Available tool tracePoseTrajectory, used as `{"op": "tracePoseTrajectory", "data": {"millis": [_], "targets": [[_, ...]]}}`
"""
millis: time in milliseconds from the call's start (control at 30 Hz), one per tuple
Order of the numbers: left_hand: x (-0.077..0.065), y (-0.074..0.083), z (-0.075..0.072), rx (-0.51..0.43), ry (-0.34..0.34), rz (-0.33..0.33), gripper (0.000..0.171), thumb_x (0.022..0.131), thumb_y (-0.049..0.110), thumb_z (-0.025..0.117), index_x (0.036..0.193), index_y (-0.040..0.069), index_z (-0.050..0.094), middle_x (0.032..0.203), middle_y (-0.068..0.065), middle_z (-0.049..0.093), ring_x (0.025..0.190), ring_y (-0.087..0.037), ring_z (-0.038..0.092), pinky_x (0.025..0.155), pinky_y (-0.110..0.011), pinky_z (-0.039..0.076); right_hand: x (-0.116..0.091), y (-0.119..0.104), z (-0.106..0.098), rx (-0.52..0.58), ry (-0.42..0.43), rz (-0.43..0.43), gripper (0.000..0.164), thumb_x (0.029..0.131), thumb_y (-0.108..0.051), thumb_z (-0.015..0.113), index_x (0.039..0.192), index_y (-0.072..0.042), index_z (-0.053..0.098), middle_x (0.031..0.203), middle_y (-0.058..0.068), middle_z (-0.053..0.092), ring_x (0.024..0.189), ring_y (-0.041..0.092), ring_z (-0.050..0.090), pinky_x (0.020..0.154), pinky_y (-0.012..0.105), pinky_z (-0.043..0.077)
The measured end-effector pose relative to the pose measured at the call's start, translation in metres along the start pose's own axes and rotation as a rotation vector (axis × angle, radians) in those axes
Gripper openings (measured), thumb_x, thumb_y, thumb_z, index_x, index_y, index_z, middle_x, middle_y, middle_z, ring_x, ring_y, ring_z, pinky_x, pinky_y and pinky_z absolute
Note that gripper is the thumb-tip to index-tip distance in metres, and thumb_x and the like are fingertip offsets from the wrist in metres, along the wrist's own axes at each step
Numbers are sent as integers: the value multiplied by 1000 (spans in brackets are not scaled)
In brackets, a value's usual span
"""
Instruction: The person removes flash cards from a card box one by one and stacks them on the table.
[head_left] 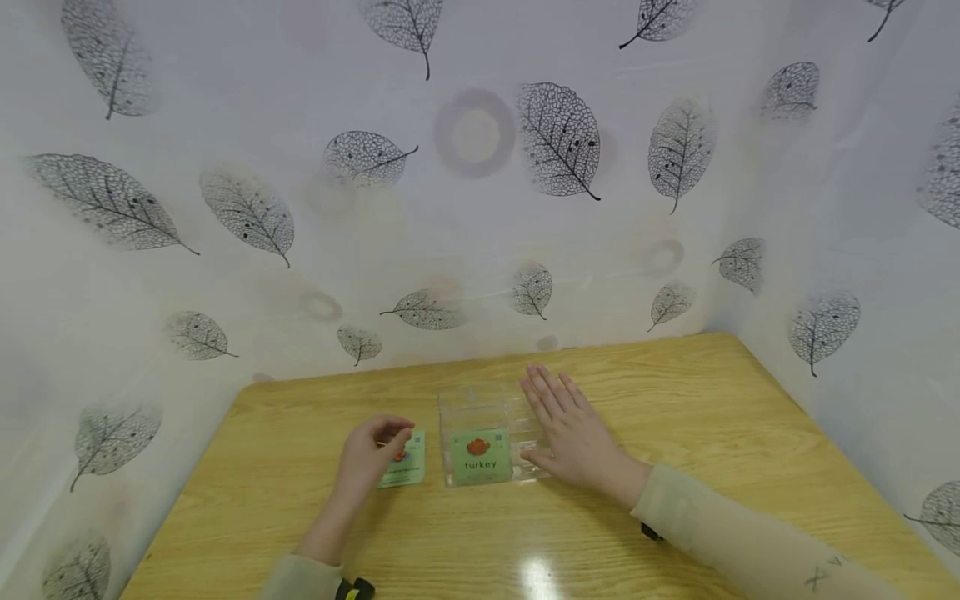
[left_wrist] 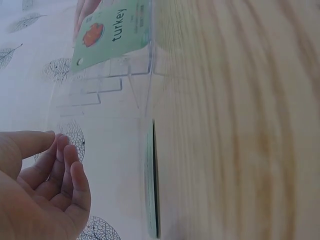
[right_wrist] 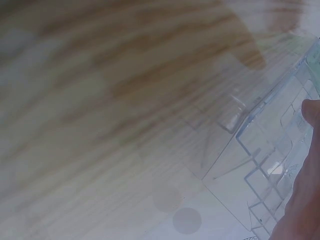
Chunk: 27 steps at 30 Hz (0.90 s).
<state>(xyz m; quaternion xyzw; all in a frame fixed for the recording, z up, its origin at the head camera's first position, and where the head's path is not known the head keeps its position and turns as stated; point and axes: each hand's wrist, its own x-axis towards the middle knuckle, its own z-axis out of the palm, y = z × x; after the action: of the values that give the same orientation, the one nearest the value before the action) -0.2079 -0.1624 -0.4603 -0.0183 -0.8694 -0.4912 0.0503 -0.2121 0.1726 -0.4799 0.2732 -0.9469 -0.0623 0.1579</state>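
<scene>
A clear plastic tiered stand sits on the table, with a green card labelled "turkey" and showing a red-orange picture in its front left part. My right hand rests on the right side of the stand, fingers straight and pointing away, thumb toward the card. Left of the stand lies a low stack of green cards, seen edge-on in the left wrist view. Just above that stack is my left hand, partly covering the top card. Its fingers are loosely bent toward the thumb, with nothing between them.
The wooden table ends at a pale leaf-patterned sheet behind and on both sides. Both wrists wear dark bands under light sleeves. In the right wrist view, the stand's stepped side shows beside the hand.
</scene>
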Motion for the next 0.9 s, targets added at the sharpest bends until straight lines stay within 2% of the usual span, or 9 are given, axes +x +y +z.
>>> {"op": "tracePoseTrajectory", "data": {"millis": [133,333,533,700,900], "targets": [[-1,1,4,-26,-4,19,12,96,0,74,108,-2,76,97,-16,77,74,-5,65,66,-18,57,1,0,1,-2,0,3,109,97,-72,57,168,0,14,179,19,6,166,36,11,135,53,14],[-3,2,10,-13,0,86,9,96,0,74,104,-1,77,96,-15,78,78,-1,64,72,-17,56,1,0,1,-5,-5,7,109,98,-73,56,169,-1,14,179,19,6,167,35,10,135,52,14],[-4,6,16,-1,-19,65,10,96,2,74,105,1,77,96,-12,78,80,-6,65,74,-17,55,1,-1,1,-4,14,4,110,97,-73,57,168,0,16,178,20,14,166,35,12,135,53,16],[-4,9,19,-10,-31,54,9,96,2,75,105,2,78,97,-12,79,82,-7,65,75,-17,55,0,0,2,-12,12,4,110,97,-73,56,168,-1,15,178,19,11,166,35,11,135,53,15],[-7,13,23,-43,-34,63,8,96,1,74,103,0,78,97,-13,78,82,-7,65,72,-17,55,0,0,3,-19,26,-1,110,97,-74,55,168,0,15,178,20,14,166,36,13,135,53,16]]}}
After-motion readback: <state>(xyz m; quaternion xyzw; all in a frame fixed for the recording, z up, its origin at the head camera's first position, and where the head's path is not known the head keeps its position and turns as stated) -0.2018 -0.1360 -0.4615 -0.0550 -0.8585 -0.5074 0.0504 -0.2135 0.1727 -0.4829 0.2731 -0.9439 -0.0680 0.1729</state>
